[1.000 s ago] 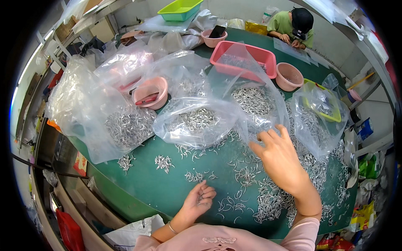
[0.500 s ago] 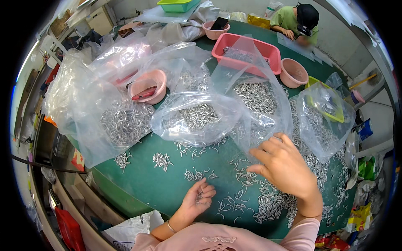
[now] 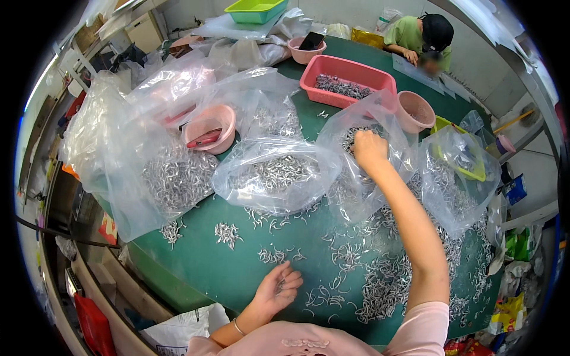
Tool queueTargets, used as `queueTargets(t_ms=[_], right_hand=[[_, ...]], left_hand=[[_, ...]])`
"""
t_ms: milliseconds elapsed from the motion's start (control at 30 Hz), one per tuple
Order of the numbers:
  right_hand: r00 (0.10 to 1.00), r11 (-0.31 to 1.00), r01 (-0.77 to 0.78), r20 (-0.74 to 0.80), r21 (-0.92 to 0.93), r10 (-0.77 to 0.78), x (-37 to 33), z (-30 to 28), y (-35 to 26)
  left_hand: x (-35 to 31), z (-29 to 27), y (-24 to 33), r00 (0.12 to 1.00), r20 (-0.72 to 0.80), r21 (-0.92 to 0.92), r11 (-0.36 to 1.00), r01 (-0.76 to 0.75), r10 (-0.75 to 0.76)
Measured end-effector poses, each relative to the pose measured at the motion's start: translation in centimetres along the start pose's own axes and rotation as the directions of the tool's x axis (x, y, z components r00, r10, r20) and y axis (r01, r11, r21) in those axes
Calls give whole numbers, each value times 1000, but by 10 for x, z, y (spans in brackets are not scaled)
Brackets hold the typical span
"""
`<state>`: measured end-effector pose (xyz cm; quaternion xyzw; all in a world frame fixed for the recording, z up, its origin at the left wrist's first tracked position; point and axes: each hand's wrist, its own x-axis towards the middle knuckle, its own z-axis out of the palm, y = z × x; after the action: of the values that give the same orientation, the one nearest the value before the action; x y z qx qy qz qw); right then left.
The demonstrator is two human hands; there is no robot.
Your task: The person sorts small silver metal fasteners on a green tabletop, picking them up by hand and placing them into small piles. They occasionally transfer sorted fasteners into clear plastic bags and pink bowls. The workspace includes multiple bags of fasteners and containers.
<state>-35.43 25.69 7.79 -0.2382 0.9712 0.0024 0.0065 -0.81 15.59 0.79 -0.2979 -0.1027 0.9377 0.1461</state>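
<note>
My left hand is half curled above the near part of the green table, with a few small curved silvery metal pieces in its palm. Just beyond its fingertips lies a small cluster of the same pieces. My right hand reaches into the mouth of a clear plastic bag at the right of centre. Its fingers are closed down at the metal pieces inside; what they grip is hidden. Left of it, another clear bag holds more of these pieces.
Loose metal pieces cover the table at right. A pink tray, pink bowls and more filled bags stand around. A person in green sits at the far right.
My right hand has moved forward from the bag's near side into its mouth. The bag's raised top has dropped, uncovering the pink tray. My left hand stays nearly in place.
</note>
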Motion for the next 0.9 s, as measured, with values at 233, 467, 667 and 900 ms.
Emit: queueTargets(t_ms=[233,467,667,900], right_hand=[[983,962,-29,-168,272,78,7,25,16],[997,118,74,-69,990,-47,-49,-23,16],[992,-167,24,-44,986,-119,-75,-34,24],[945,523,308,-316,794,-77,-125,-41,30]], left_hand=[[1,-1,0,999,43,-24,1000,20,-19],[-1,0,3,999,-15,37,999,-36,37],[-1,1,-1,1000,-10,15,1000,-14,14],[-2,5,-1,999,37,27,1000,10,-11]])
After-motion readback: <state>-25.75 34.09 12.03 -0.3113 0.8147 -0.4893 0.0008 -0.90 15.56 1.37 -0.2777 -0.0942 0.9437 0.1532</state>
